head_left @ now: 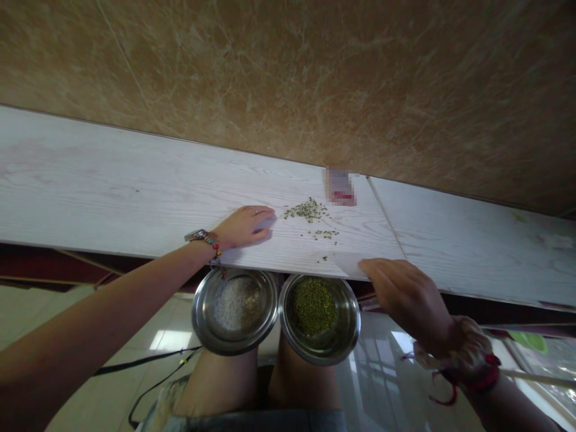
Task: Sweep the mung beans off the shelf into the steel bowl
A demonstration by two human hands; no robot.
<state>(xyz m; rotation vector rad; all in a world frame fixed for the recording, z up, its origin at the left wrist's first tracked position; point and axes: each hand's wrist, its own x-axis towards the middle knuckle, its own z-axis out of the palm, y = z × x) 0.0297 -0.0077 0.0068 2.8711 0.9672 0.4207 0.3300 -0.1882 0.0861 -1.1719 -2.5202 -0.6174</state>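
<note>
My left hand (245, 227) lies flat on the white wooden tabletop (135, 192), fingers stretched toward a small scatter of green beans (308, 211). My right hand (400, 294) is at the table's near edge, fingers curled down onto a white sheet of paper (346, 263) lying there. On my knees below the edge rest two steel bowls: the left bowl (234, 311) holds white rice, the right bowl (319, 318) holds green beans.
A small blurred card or packet (341, 187) lies at the back of the table by the brown marbled wall (315, 72). A seam (387, 216) divides the tabletop. Black cords (148, 360) trail across the tiled floor.
</note>
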